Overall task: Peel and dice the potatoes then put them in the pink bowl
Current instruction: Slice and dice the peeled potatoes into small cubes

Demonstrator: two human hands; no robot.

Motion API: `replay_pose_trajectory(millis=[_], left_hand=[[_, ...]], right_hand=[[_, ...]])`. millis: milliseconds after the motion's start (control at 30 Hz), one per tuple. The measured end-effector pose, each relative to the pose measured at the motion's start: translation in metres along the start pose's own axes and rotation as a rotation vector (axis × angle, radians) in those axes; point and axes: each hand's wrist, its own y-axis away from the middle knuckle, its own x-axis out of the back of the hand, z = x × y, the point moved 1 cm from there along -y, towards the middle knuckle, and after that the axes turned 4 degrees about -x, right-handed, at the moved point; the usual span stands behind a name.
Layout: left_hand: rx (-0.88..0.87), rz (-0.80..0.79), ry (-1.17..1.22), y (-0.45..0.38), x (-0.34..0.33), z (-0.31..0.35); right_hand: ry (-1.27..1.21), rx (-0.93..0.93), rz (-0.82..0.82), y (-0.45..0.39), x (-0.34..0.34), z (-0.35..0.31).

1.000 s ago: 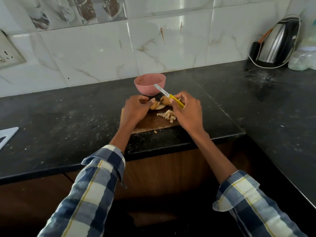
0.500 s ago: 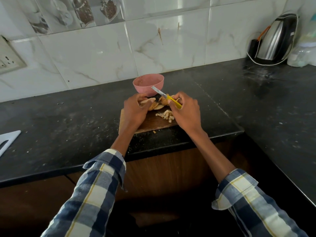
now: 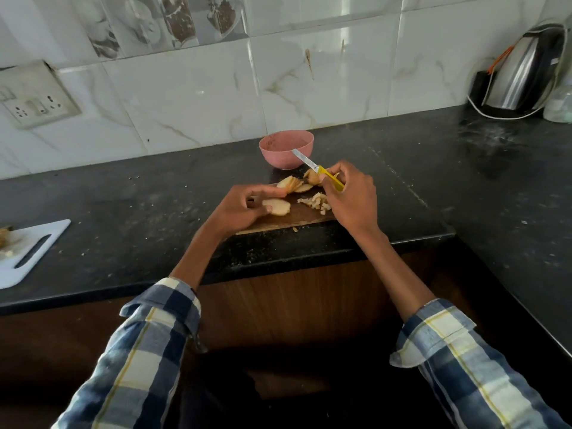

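A brown wooden cutting board (image 3: 291, 218) lies at the counter's front edge. On it are a fan of potato slices (image 3: 292, 184), one flat slice (image 3: 277, 206), a potato chunk (image 3: 312, 176) and a small heap of diced potato (image 3: 318, 202). My left hand (image 3: 241, 209) pinches the flat slice between thumb and fingers. My right hand (image 3: 353, 196) grips a yellow-handled knife (image 3: 315, 168), blade pointing up-left toward the pink bowl (image 3: 286, 148). The bowl stands just behind the board.
A white cutting board (image 3: 28, 252) with scraps lies at the far left on the black counter (image 3: 123, 212). A steel kettle (image 3: 523, 72) and a jar (image 3: 560, 103) stand in the back right corner. A wall socket (image 3: 34, 103) is on the tiles.
My left hand has drawn one slice out of the stack and moved it down-left onto the board. The right hand with the knife stays near the potato chunk. The camera has shifted right.
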Motion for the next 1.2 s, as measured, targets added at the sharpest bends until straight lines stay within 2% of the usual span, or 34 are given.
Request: replay_pose_trajectory(millis=[67, 167, 233, 400, 633, 900, 1200], left_hand=[[0.018, 0.027, -0.058, 0.004, -0.002, 0.001], [0.039, 0.273, -0.104, 0.010, -0.013, 0.001], [0.078, 0.369, -0.115, 0.012, -0.022, -0.001], [0.138, 0.337, -0.222, 0.009, -0.036, -0.006], [0.066, 0.293, -0.110, 0.014, -0.035, 0.000], [0.045, 0.279, -0.124, 0.013, -0.034, -0.001], [0.048, 0.335, -0.113, 0.017, -0.032, -0.004]], right_hand=[[0.007, 0.006, -0.007, 0.001, 0.001, -0.002], [0.024, 0.023, -0.037, 0.004, 0.002, -0.006], [0.040, 0.046, -0.053, 0.007, 0.003, -0.011], [0.094, 0.111, -0.087, 0.017, 0.007, -0.021], [0.194, 0.181, -0.119, 0.025, 0.004, -0.029], [0.310, 0.251, -0.115, 0.044, 0.007, -0.049], [0.399, 0.188, -0.197, 0.046, 0.017, -0.076]])
